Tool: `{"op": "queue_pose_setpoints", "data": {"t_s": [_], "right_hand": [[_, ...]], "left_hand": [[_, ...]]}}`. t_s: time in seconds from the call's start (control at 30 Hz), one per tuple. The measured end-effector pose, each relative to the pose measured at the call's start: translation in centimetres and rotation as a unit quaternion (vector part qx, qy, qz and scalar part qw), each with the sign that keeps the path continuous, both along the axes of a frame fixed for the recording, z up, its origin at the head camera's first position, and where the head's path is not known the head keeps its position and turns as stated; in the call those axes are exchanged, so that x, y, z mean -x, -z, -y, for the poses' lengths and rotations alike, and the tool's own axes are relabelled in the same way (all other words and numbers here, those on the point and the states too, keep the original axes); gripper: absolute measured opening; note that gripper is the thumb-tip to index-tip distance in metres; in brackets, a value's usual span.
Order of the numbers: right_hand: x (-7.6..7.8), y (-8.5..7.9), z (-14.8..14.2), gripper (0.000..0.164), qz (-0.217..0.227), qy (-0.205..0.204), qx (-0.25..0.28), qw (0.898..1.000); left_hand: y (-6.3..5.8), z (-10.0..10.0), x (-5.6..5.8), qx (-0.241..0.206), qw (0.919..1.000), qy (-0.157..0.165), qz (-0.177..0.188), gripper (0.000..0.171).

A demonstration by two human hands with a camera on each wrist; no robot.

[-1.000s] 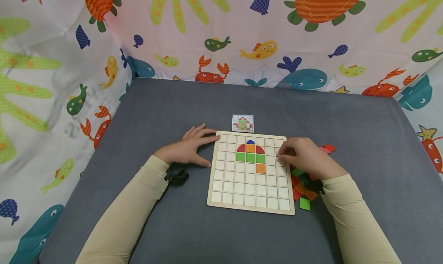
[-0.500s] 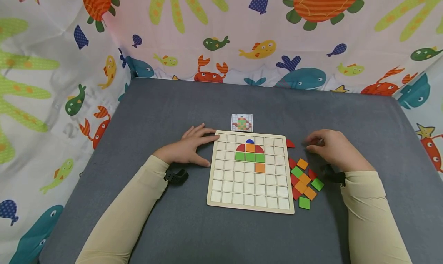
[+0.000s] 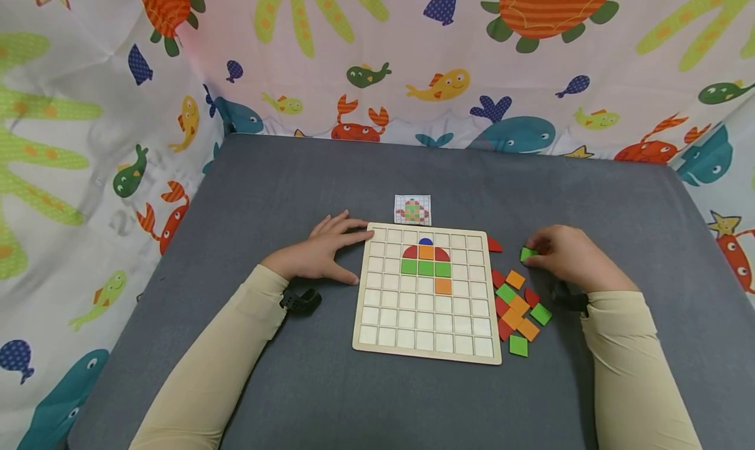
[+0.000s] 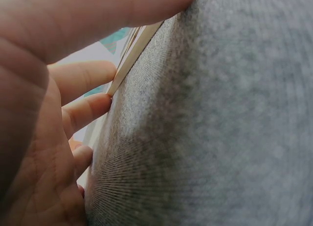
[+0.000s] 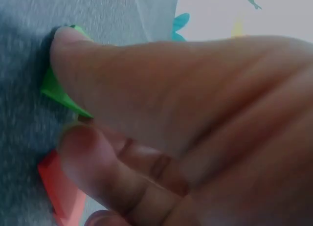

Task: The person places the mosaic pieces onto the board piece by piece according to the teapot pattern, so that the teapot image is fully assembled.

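My right hand (image 3: pixel 566 257) is off the board's right side, with thumb and forefinger bent at a green square tile (image 3: pixel 527 254). In the right wrist view the thumb lies across this tile (image 5: pixel 57 91), hiding much of it. My left hand (image 3: pixel 321 250) rests on the cloth with spread fingers, fingertips touching the left edge of the wooden grid board (image 3: pixel 407 319). In the left wrist view, fingers meet the board's edge (image 4: pixel 134 57). On the board sit a blue half-round (image 3: pixel 426 242), orange squares (image 3: pixel 444 286), red quarter-rounds (image 3: pixel 410 252) and a row of green squares (image 3: pixel 426 268).
A small picture card (image 3: pixel 412 209) with a coloured grid pattern lies behind the board. Loose orange, green and red tiles (image 3: pixel 514 319) are piled along its right side. One red piece (image 3: pixel 494 245) lies by the upper right edge. A sea-animal curtain (image 3: pixel 395 103) borders the grey table (image 3: pixel 295 384).
My right hand has moved from the board's right edge to the right, uncovering the loose tiles. A green tile now shows at its fingertips. The left hand has stayed put.
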State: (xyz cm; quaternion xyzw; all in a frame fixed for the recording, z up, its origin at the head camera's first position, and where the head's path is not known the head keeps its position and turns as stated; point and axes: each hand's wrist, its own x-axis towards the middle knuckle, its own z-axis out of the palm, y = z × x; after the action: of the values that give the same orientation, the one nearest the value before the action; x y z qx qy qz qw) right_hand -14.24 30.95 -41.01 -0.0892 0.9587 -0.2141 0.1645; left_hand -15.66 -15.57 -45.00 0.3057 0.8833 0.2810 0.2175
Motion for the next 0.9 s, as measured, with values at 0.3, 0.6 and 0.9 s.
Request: {"op": "queue_pose_setpoints", "data": {"t_s": [0.3,0.6,0.9], "right_hand": [[-0.6,-0.6,2.4,0.012,-0.024,-0.013,0.019,0.999],[-1.6,-1.4,5.7,0.009,-0.054,-0.043,0.047,0.997],[-2.9,-1.6,9.4,0.010,-0.088,-0.089,0.073,0.989]], "left_hand": [[0.1,0.0,-0.1,0.001,1.0000,-0.003,-0.001,0.097],[-0.1,-0.1,-0.1,0.001,1.0000,-0.002,0.002,0.096],[-0.2,-0.1,-0.1,0.001,1.0000,-0.003,0.000,0.095]]}}
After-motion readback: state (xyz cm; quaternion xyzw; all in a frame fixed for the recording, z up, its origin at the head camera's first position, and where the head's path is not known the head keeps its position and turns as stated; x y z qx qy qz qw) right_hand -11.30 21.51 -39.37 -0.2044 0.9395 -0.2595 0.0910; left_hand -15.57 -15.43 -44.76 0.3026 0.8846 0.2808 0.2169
